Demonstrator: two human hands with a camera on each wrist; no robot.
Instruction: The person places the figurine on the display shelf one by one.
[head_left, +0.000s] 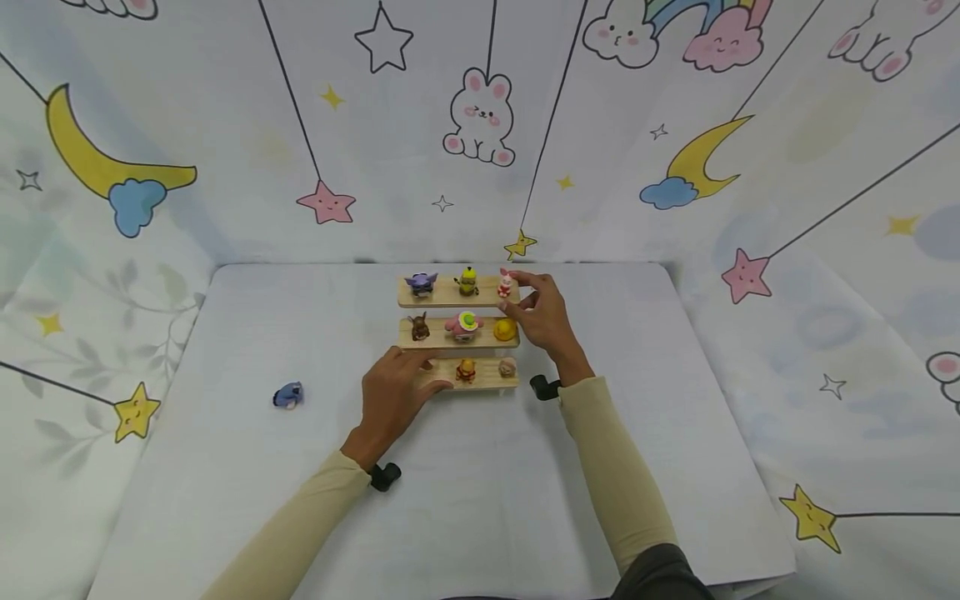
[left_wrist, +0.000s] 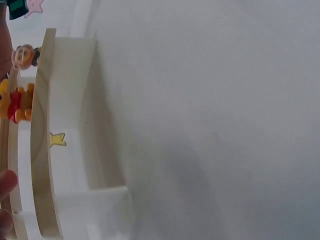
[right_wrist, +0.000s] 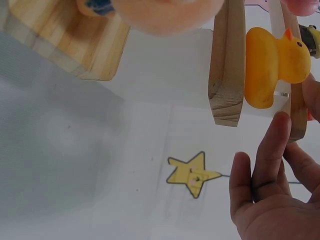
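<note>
A three-tier wooden display stand [head_left: 459, 335] with white supports holds small cartoon figurines. My left hand [head_left: 395, 387] grips the left end of its lowest tier, thumb in front and fingers behind, hiding that end. At the top tier's right end, my right hand [head_left: 546, 312] holds the board, thumb at the front edge and index finger beside a pink piglet figurine [head_left: 505, 283]. Below that hand, a yellow duck [right_wrist: 265, 67] sits on the middle tier. A bear figurine in a red shirt [left_wrist: 19, 102] and a small round-headed figurine [head_left: 507, 367] stand on the lowest tier.
A blue figurine [head_left: 288, 395] lies on the white table to the left. The upper tiers carry a purple figurine [head_left: 422, 284], a yellow-green one [head_left: 468, 282], a brown one [head_left: 419, 327] and a pink one [head_left: 463, 327]. A cartoon-printed backdrop [head_left: 420, 167] stands behind.
</note>
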